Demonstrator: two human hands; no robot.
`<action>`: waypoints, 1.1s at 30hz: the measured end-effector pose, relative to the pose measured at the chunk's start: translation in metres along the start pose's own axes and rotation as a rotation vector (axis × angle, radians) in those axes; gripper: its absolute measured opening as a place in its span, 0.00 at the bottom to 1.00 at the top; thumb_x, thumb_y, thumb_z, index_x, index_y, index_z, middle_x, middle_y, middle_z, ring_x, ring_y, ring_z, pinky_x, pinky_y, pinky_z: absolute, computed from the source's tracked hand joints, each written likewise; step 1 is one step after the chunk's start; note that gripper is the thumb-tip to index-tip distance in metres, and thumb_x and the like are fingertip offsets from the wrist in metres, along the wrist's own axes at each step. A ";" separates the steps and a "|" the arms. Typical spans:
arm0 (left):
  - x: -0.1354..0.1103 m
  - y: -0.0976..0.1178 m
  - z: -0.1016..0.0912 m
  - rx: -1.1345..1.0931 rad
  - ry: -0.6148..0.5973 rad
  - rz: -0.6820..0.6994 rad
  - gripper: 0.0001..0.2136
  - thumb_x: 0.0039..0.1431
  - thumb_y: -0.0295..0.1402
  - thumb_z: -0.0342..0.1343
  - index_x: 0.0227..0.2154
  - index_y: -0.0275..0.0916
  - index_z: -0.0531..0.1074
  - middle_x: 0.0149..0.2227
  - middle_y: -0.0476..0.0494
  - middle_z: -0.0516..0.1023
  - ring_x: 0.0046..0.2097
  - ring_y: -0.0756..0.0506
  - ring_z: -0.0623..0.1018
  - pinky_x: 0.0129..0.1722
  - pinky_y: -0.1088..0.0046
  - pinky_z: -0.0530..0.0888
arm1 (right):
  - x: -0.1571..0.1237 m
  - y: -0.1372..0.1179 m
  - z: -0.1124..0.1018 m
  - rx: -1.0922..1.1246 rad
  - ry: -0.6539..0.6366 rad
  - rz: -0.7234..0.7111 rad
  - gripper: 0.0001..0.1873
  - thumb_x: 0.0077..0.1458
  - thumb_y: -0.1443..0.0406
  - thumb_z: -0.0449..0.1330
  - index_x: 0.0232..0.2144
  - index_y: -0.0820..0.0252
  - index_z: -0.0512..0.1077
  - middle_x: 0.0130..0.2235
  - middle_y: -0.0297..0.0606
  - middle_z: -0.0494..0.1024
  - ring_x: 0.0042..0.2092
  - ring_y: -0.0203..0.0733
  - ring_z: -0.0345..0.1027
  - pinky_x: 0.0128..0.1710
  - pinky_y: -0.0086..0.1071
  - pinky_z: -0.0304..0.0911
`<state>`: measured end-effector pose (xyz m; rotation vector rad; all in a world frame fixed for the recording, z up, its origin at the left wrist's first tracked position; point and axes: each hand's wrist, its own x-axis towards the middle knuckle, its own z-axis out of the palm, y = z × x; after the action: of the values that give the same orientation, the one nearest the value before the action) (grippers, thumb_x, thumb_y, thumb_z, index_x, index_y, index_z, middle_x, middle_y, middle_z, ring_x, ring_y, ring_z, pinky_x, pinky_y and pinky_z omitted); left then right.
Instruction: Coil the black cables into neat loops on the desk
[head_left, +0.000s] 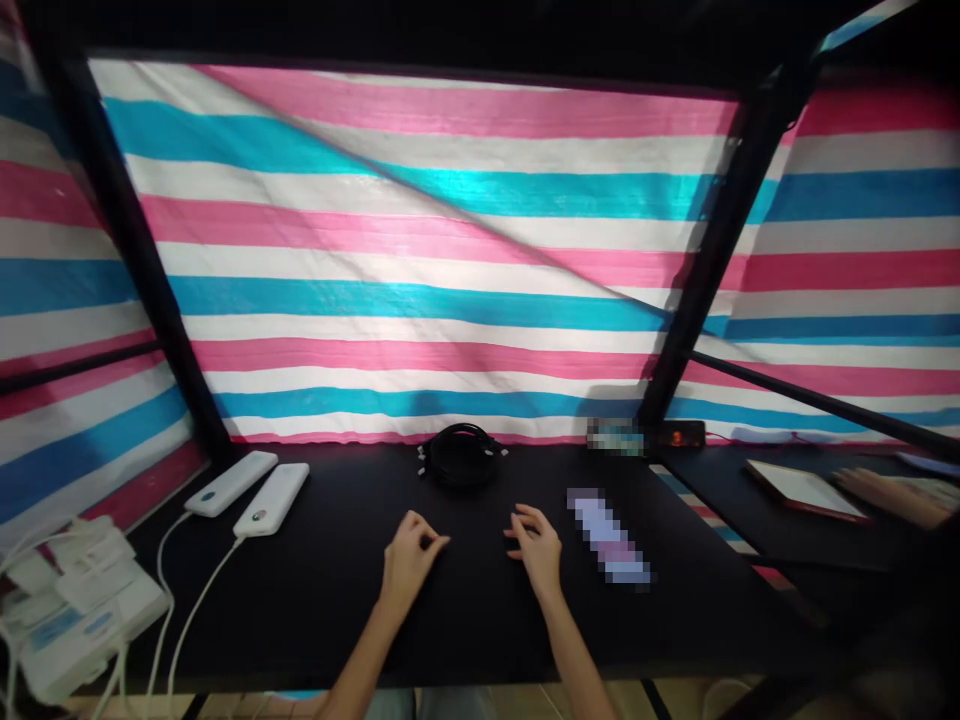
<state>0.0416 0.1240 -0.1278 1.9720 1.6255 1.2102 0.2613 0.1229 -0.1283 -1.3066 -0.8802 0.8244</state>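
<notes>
My left hand (409, 562) hovers over or rests on the black table (472, 630), its fingers curled in and the thumb close to the index finger. I see nothing in it. Across a gap to the right, my right hand (537, 550) has loosely bent fingers a little apart, holding nothing. Beyond both hands lies a coiled black cable (461, 457) with several light connector ends. A blurred-out flat object (609, 538) lies just right of my right hand.
Two white power banks (232, 484) (272, 499) with white cables lie on the left. A white power strip (90, 610) with plugs is at the left edge. Striped sheeting (420, 260) hangs behind. On the right are a dark frame post (712, 250), a tablet-like object (806, 490) and another person's hand (892, 497).
</notes>
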 end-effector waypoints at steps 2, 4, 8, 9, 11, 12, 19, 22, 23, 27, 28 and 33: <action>0.000 0.004 0.003 0.038 -0.062 0.103 0.10 0.56 0.39 0.52 0.25 0.42 0.73 0.33 0.49 0.70 0.34 0.49 0.74 0.33 0.75 0.70 | 0.003 0.003 0.002 -0.061 0.000 -0.014 0.25 0.41 0.51 0.62 0.38 0.62 0.70 0.32 0.37 0.73 0.29 0.46 0.74 0.12 0.27 0.66; 0.000 0.006 0.006 0.057 -0.042 0.123 0.12 0.60 0.37 0.47 0.27 0.43 0.73 0.33 0.48 0.70 0.34 0.50 0.74 0.34 0.75 0.70 | 0.004 0.006 0.006 -0.091 0.024 -0.018 0.24 0.41 0.51 0.62 0.37 0.61 0.70 0.31 0.37 0.72 0.27 0.44 0.74 0.10 0.27 0.64; 0.002 0.008 0.007 0.078 -0.024 0.144 0.15 0.64 0.36 0.41 0.32 0.44 0.73 0.33 0.46 0.70 0.31 0.50 0.74 0.30 0.76 0.71 | 0.002 0.003 0.010 -0.100 0.071 -0.013 0.23 0.41 0.50 0.61 0.36 0.60 0.70 0.30 0.37 0.72 0.26 0.44 0.73 0.09 0.27 0.63; 0.002 0.009 0.006 0.088 -0.033 0.158 0.15 0.64 0.35 0.40 0.33 0.44 0.73 0.34 0.46 0.70 0.31 0.50 0.74 0.29 0.76 0.71 | 0.001 0.002 0.010 -0.097 0.078 -0.010 0.23 0.41 0.50 0.61 0.36 0.60 0.70 0.30 0.37 0.72 0.26 0.44 0.73 0.09 0.27 0.63; 0.003 0.009 0.006 0.106 -0.038 0.185 0.16 0.64 0.35 0.39 0.36 0.45 0.73 0.35 0.45 0.70 0.31 0.50 0.75 0.28 0.77 0.70 | -0.001 -0.002 0.010 -0.089 0.090 -0.008 0.23 0.41 0.51 0.61 0.37 0.60 0.70 0.32 0.39 0.73 0.26 0.44 0.73 0.10 0.28 0.64; 0.003 0.009 0.006 0.115 -0.034 0.195 0.16 0.64 0.35 0.38 0.37 0.45 0.73 0.36 0.45 0.71 0.31 0.50 0.75 0.27 0.77 0.70 | -0.002 -0.003 0.010 -0.086 0.094 -0.010 0.24 0.42 0.51 0.60 0.37 0.61 0.71 0.33 0.39 0.74 0.26 0.44 0.73 0.10 0.29 0.65; -0.001 0.002 0.013 0.202 0.001 0.252 0.15 0.63 0.38 0.42 0.29 0.40 0.72 0.37 0.44 0.71 0.31 0.51 0.75 0.28 0.78 0.70 | -0.004 0.000 0.007 -0.078 0.071 -0.041 0.24 0.44 0.52 0.58 0.40 0.62 0.71 0.35 0.41 0.75 0.24 0.40 0.72 0.12 0.28 0.66; -0.004 0.004 0.013 0.223 -0.049 0.293 0.15 0.63 0.37 0.43 0.26 0.39 0.70 0.37 0.45 0.70 0.29 0.52 0.74 0.26 0.78 0.70 | -0.003 0.002 0.006 -0.081 0.055 -0.036 0.24 0.43 0.53 0.59 0.40 0.62 0.70 0.31 0.38 0.75 0.23 0.39 0.71 0.12 0.28 0.66; -0.005 0.006 0.013 0.224 -0.067 0.308 0.15 0.63 0.36 0.43 0.26 0.39 0.70 0.37 0.45 0.70 0.28 0.52 0.74 0.26 0.78 0.70 | -0.003 0.002 0.006 -0.089 0.050 -0.036 0.23 0.43 0.54 0.59 0.40 0.62 0.70 0.30 0.37 0.75 0.23 0.39 0.71 0.12 0.27 0.66; -0.004 0.011 0.010 0.235 -0.078 0.311 0.12 0.61 0.37 0.47 0.26 0.38 0.69 0.37 0.45 0.69 0.30 0.51 0.74 0.28 0.77 0.70 | 0.002 0.002 0.009 -0.135 0.040 -0.050 0.22 0.43 0.55 0.59 0.39 0.62 0.69 0.30 0.38 0.77 0.22 0.40 0.71 0.10 0.25 0.63; -0.003 0.011 0.010 0.237 -0.072 0.308 0.11 0.61 0.37 0.48 0.26 0.38 0.69 0.37 0.45 0.69 0.31 0.51 0.74 0.28 0.77 0.70 | 0.003 0.002 0.010 -0.143 0.041 -0.047 0.21 0.42 0.55 0.60 0.38 0.62 0.69 0.31 0.39 0.77 0.21 0.39 0.71 0.09 0.25 0.62; -0.001 0.008 0.012 0.228 -0.046 0.328 0.12 0.63 0.35 0.45 0.30 0.39 0.70 0.36 0.46 0.69 0.32 0.51 0.74 0.30 0.78 0.70 | 0.008 0.002 0.014 -0.161 0.028 -0.022 0.22 0.39 0.55 0.63 0.36 0.62 0.68 0.29 0.39 0.78 0.20 0.39 0.70 0.09 0.25 0.61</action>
<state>0.0559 0.1236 -0.1295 2.4664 1.5155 1.1164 0.2520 0.1367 -0.1293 -1.4424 -0.9528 0.7286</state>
